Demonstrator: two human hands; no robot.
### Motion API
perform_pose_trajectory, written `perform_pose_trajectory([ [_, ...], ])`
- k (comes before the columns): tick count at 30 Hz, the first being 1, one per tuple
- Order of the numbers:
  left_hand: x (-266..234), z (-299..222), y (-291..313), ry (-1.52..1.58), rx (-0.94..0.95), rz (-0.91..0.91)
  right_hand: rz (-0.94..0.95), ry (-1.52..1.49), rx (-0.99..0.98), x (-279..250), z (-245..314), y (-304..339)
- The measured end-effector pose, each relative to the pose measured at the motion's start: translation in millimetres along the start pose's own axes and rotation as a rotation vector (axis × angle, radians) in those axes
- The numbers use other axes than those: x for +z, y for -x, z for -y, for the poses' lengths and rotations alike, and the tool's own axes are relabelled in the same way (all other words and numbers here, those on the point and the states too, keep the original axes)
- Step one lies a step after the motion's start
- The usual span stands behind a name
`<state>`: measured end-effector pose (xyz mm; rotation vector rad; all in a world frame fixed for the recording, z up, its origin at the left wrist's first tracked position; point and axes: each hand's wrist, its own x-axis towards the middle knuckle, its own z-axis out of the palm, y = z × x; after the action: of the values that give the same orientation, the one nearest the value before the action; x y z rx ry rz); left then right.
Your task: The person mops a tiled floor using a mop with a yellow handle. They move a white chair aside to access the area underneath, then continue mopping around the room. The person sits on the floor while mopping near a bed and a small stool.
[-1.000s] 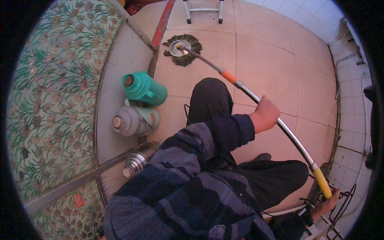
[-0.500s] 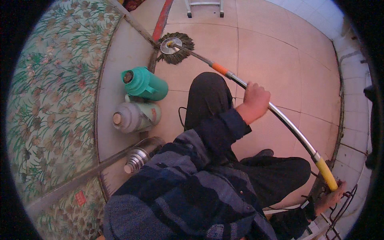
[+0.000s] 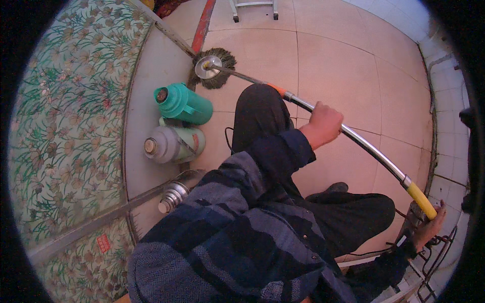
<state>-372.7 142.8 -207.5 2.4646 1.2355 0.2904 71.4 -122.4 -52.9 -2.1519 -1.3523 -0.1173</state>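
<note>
A mop [image 3: 371, 148] slants across the view, its pole metal with an orange band and a yellow end grip. My left hand [image 3: 323, 124] is closed round the middle of the pole, above the floor. At the yellow end, my right hand [image 3: 428, 230] is cupped against the tip of the grip, its fingers partly hidden. The round mop head [image 3: 226, 70], with dark strands around a pale disc, lies on the floor at the far left, next to a cabinet's lower corner. My bent knee covers part of the orange band.
Left of my legs stand a green thermos flask [image 3: 197, 108], a pale green one [image 3: 194, 141] and a metal flask [image 3: 174, 196]. A table with a flowered cover [image 3: 76, 136] fills the left side. Stool legs [image 3: 255, 4] stand far ahead; a dark wire rack [image 3: 439, 257] is at right.
The mop head has slid left and slightly nearer. The yellow end and my right hand have moved up and a little right. My left hand keeps its grip on the pole.
</note>
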Motion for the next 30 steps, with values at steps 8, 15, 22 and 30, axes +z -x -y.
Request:
perform_pose_trajectory([
  [8, 28.0, -12.3, 17.1, 0.211, 0.093, -0.046, -0.021, -0.190, 0.152, -4.1, -59.2, -22.2],
  [15, 27.7, -5.7, 11.0, 0.100, 0.052, -0.311, -0.073, 0.095, -0.023, 3.4, -87.4, -2.3],
  [22, 25.5, -2.4, 1.1, 0.053, 0.050, -0.363, -0.022, -0.101, 0.199, -10.5, -98.2, -1.3],
  [30, 21.0, -5.7, -42.1, -0.016, 0.101, -0.119, -0.162, 0.250, 0.037, -22.9, -52.8, 48.5],
])
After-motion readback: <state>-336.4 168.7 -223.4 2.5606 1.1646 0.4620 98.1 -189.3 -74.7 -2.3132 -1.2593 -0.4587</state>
